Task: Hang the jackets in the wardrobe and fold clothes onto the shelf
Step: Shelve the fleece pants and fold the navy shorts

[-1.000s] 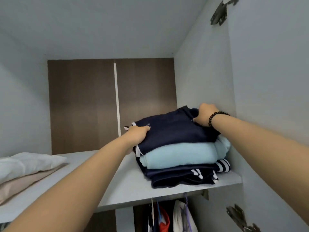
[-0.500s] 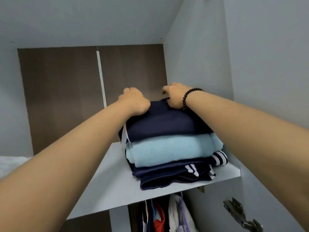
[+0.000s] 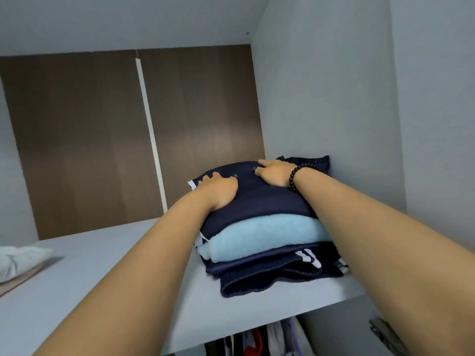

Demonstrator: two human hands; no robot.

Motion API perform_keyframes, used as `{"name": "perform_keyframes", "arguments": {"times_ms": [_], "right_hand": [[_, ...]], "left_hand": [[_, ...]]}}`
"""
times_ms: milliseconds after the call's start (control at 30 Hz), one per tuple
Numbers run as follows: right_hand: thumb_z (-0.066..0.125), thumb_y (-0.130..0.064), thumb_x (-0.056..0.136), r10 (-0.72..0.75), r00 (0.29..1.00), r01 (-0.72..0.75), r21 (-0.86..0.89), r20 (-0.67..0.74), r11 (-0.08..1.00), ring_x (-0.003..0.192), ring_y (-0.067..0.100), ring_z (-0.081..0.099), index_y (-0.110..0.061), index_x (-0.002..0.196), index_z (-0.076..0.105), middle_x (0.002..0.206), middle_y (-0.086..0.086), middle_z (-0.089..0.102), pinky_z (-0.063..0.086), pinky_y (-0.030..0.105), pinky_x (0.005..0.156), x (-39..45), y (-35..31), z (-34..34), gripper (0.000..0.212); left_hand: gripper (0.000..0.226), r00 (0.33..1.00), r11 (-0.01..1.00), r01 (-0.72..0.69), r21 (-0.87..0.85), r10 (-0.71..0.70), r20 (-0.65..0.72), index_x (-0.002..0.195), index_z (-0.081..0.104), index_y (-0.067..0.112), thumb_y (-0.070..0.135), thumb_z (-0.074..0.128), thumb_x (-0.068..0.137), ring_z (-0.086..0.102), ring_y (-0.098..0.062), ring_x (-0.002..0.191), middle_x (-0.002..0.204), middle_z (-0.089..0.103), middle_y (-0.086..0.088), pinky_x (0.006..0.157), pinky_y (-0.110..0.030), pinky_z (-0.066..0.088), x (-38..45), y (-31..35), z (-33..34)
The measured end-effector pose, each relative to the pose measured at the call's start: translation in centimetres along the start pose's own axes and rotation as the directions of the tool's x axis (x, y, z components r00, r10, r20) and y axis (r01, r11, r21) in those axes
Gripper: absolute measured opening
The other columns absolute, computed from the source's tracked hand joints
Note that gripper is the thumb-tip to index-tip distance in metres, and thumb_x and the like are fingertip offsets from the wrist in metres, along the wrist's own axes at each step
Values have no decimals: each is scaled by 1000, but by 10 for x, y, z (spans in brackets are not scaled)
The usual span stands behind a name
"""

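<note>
Navy folded top (image 3: 257,201), uppermost on the stack at the shelf's (image 3: 102,278) right front corner, is pressed flat directly beneath both relaxed palms, left hand (image 3: 218,188) nearer, right hand (image 3: 275,173) seemingly farther back.

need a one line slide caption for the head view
Both hands, left hand and right hand, press flat on a navy garment topping the folded stack on the wardrobe shelf.
</note>
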State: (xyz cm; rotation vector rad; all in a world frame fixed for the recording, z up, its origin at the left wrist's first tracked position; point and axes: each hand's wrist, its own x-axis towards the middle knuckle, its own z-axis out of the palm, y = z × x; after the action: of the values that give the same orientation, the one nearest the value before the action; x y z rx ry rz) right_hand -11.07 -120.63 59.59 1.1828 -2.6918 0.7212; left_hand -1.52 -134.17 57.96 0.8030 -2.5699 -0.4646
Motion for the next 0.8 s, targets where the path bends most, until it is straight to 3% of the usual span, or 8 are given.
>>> {"name": "perform_keyframes", "arguments": {"times_ms": [133, 267, 467, 567, 633, 700, 800], "right_hand": [[25, -44, 102, -15, 1000, 14, -56, -15, 998, 143, 27, 24, -19, 151, 23, 158, 9, 22, 21, 34, 112, -1, -1, 0, 55], [24, -46, 101, -27, 998, 20, -119, -60, 993, 144, 27, 21, -18, 149, 25, 157, 6, 24, 16, 43, 113, -7, -4, 1, 56], [32, -47, 99, -70, 995, 72, 21, -71, 997, 148, 24, 9, -21, 151, 23, 159, 0, 19, 7, 45, 119, -45, -8, -1, 58], [34, -44, 100, -112, 989, 123, 114, -98, 986, 138, 23, 33, -17, 140, 45, 150, 1, 40, 24, 38, 114, -78, -10, 0, 49], [33, -42, 100, -139, 973, 163, 123, -183, 979, 119, 22, 52, -15, 120, 60, 129, 1, 59, 39, 38, 102, -102, -14, 4, 44], [34, -41, 100, -165, 945, 197, 88, -283, 976, 110, 24, 56, -9, 113, 61, 118, 4, 64, 43, 39, 96, -124, -16, 10, 44], [39, -38, 101, -160, 918, 214, 113, -362, 970, 139, 23, 34, -10, 138, 47, 145, 5, 46, 29, 34, 111, -159, -14, 23, 47]], "left_hand": [[54, 1000, 1000, -28, -5, 28, -4, 150, 27, 5, 32, 30, 103, 17, -38, 145, 158, 18, -19, 116, -45, 17, -8, 0, -2], [65, 1000, 1000, -17, -15, 17, 1, 155, 11, 8, 44, 24, 102, 9, -29, 149, 162, 11, -14, 120, -43, 11, -33, 4, -8], [69, 997, 989, -75, -130, 76, 6, 156, 1, 16, 51, 23, 101, 0, -20, 151, 164, 0, -4, 121, -38, 6, -77, -5, -12], [68, 995, 987, -96, -133, 94, -20, 156, -2, 15, 50, 21, 103, 1, -21, 151, 164, 0, -3, 122, -38, 8, -103, -7, -12], [68, 991, 984, -126, -126, 119, -62, 156, -2, 12, 49, 21, 103, 2, -20, 150, 164, 1, -4, 121, -36, 9, -122, -9, -12], [69, 980, 980, -171, -99, 159, -118, 156, 2, 11, 49, 24, 103, 1, -17, 150, 164, 1, -4, 121, -33, 7, -143, -12, -12], [70, 962, 973, -227, -25, 220, -164, 156, 3, 12, 49, 29, 102, -1, -15, 150, 164, -2, -2, 119, -31, 7, -178, -19, -12]]}}
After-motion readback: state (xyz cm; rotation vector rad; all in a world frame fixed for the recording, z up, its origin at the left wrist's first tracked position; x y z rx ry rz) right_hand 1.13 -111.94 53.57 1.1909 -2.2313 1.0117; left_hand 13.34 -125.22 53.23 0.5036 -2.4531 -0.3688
